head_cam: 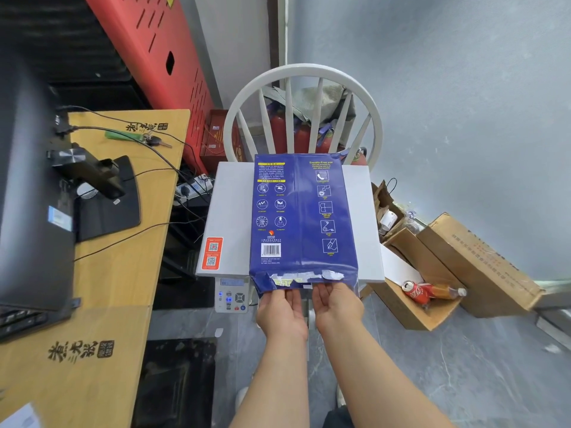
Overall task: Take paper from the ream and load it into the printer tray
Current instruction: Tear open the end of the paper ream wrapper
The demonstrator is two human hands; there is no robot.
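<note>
The blue paper ream (302, 211) lies flat on the white printer lid (228, 217), lengthwise away from the person, its printed back face upward. The near end of the wrapper is torn open, with ragged white and yellow edges showing along the tear.

The left hand (282, 313) is at the torn end's left part. Its fingers reach up into or under the loose wrapper flap and are hidden there; the hand is partly curled, but whether it grips paper or only wrapper cannot be told.

The right hand (336, 304) is at the torn end's right part, palm turned inward, fingers likewise tucked into the opening. Its hold is equally unclear.

The two hands sit just beside each other, a narrow gap between them.

The printer's control panel (231, 295) shows below the lid's near edge, left of the hands. A white spindle-back chair (301, 75) stands behind the printer.
</note>
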